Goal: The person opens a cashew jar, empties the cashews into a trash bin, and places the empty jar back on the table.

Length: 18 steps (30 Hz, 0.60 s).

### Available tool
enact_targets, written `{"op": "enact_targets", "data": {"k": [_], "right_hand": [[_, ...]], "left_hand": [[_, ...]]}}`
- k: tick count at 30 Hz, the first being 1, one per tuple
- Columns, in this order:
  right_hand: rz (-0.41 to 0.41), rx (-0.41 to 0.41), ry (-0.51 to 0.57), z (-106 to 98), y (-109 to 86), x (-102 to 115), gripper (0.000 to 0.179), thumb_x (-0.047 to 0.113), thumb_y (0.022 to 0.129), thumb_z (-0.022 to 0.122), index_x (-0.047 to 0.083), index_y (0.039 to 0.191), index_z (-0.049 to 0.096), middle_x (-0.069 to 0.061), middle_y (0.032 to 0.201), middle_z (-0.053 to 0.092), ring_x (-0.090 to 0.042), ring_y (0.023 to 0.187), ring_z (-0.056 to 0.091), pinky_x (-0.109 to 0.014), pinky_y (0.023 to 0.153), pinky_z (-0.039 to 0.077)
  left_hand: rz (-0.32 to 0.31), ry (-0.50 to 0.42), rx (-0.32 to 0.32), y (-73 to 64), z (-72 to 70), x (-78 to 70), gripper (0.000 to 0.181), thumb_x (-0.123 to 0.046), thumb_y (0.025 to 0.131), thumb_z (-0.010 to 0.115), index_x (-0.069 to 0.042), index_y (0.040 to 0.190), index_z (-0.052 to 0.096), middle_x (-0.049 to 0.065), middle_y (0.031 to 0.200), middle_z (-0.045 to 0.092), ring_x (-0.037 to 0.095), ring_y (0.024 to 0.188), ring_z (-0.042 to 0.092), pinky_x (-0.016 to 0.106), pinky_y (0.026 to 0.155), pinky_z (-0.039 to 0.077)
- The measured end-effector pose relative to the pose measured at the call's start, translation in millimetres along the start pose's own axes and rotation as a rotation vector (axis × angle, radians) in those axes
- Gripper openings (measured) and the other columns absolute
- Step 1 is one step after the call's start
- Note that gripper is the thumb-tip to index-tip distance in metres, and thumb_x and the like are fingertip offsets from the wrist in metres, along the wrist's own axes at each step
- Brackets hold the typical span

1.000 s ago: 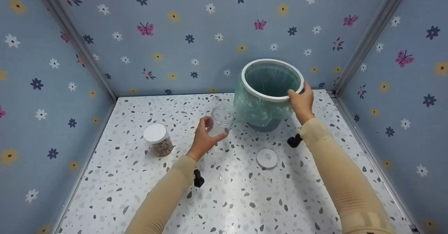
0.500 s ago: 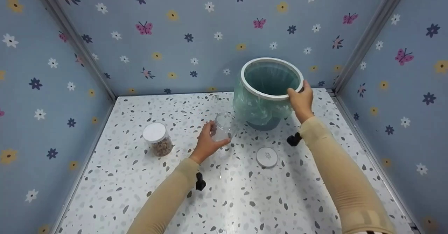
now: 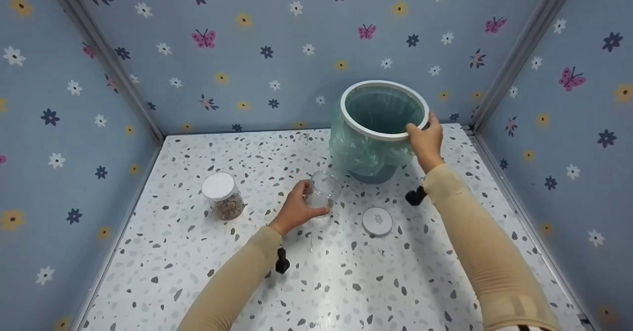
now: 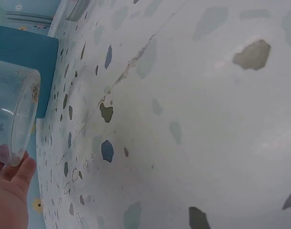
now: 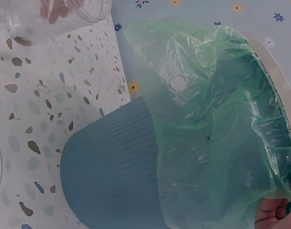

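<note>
In the head view my left hand (image 3: 295, 209) holds a clear plastic jar (image 3: 324, 185), thumb on one side and fingers on the other. The jar has no lid on it, and in the left wrist view a few brown crumbs cling near its base (image 4: 34, 93). My right hand (image 3: 426, 142) grips the white rim (image 3: 382, 136) of a blue trash bin (image 5: 112, 167), thumb over the inner side. A green bag (image 5: 198, 129) lines the bin and hangs over its outside. A white lid (image 3: 377, 221) lies on the table in front of the bin.
On the left of the speckled table (image 3: 178, 261) stands a second clear jar (image 3: 229, 206) with a white lid and brown pieces inside. Flower-patterned walls (image 3: 277, 34) enclose the back and both sides.
My left hand has brought the jar down and slightly right, toward me and away from the bin's side. My right hand stays on the rim, and the bin has not moved.
</note>
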State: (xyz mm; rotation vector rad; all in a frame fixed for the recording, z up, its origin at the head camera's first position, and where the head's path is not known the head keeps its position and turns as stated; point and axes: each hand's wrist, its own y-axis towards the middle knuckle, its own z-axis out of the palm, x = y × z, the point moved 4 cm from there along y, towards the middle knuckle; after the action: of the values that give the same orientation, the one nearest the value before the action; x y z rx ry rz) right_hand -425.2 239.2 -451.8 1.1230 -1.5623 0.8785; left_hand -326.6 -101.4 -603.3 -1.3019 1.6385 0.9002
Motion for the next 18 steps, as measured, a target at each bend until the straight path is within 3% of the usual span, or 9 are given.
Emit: {"op": "enact_targets", "data": {"k": [7,12,18], "right_hand": [[-0.002,0.005,0.001,0.1,-0.3,0.0,0.086,0.014,0.104,0.056,0.009,0.176,0.009,-0.013,0.183,0.018,-0.029,0.166,0.029,-0.039,0.131,0.035],[-0.017,0.002,-0.001,0.9,-0.8,0.4,0.086,0.014,0.103,0.055,0.008,0.176,0.008,-0.014,0.183,0.017,-0.029,0.166,0.029,-0.039,0.13,0.038],[-0.016,-0.008,-0.003,1.2,0.1,1.0,0.086,0.012,0.103,0.055,0.007,0.175,0.009,-0.015,0.182,0.019,-0.029,0.166,0.03,-0.038,0.13,0.037]], "left_hand": [[-0.011,0.025,0.068,-3.7,5.5,2.2,0.092,-0.03,0.085,0.096,0.0,0.155,0.044,0.022,0.159,0.052,0.039,0.151,0.05,0.054,0.127,0.042],[-0.04,0.024,0.082,-5.9,7.2,4.0,0.093,-0.028,0.084,0.096,-0.003,0.156,0.044,0.021,0.163,0.049,0.039,0.153,0.048,0.055,0.127,0.041],[-0.026,0.054,0.09,-8.3,7.5,6.1,0.093,-0.028,0.082,0.098,-0.002,0.155,0.045,0.021,0.157,0.053,0.038,0.149,0.051,0.055,0.126,0.042]]}}
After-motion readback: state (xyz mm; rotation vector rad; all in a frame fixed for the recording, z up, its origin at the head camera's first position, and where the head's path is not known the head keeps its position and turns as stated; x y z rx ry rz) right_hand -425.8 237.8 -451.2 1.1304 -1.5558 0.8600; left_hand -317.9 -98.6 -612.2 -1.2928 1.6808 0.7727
